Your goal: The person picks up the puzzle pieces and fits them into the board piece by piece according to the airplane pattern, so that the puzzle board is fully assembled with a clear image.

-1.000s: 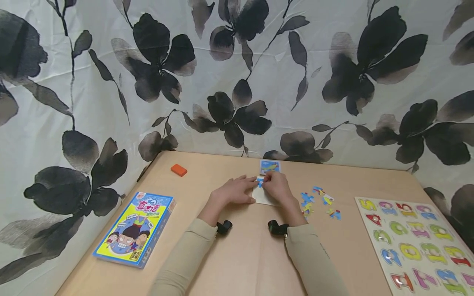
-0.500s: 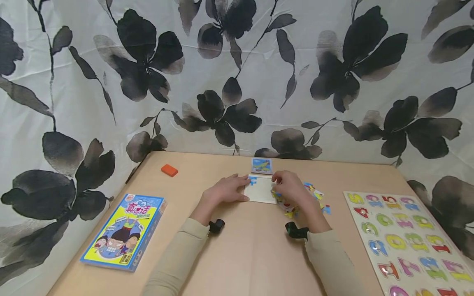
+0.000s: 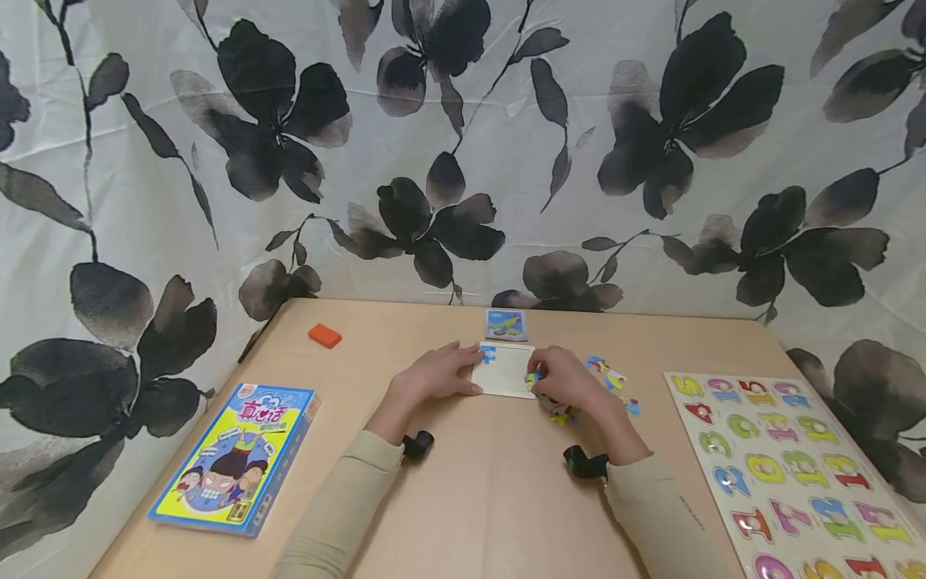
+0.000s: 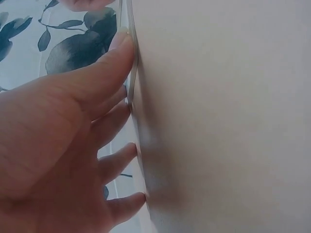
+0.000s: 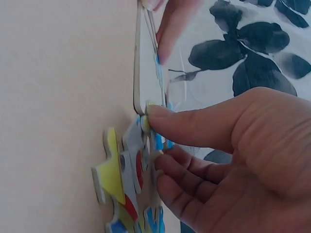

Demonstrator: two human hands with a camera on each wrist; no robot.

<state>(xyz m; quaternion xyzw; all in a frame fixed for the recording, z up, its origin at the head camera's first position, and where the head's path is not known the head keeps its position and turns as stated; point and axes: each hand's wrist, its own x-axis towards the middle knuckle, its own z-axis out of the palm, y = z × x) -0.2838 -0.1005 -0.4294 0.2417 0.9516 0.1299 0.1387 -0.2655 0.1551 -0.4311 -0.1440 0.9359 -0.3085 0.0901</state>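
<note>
A white puzzle board (image 3: 506,378) lies flat on the table, with blue jigsaw pieces (image 3: 488,354) in its far left corner. My left hand (image 3: 436,375) rests along the board's left side, fingers extended, the index fingertip by those pieces and the thumb at the near corner. At the board's right edge, my right hand (image 3: 567,376) pinches a small yellow-and-blue jigsaw piece (image 5: 146,124) between thumb and fingers. Loose jigsaw pieces (image 5: 109,167), yellow, grey, red and blue, lie below and beside that hand, which partly hides them in the head view.
Behind the board lies a small picture card (image 3: 506,325). An orange block (image 3: 325,336) sits far left, a blue-and-yellow game box (image 3: 235,458) nearer. A sheet of colourful letter shapes (image 3: 784,474) covers the right side. A floral curtain (image 3: 463,161) hangs behind the table (image 3: 470,482).
My right hand has left the board's far left area, gone right to the loose pieces, and come slightly back with a jigsaw piece. The left hand stays on the board. The head view has shifted slightly.
</note>
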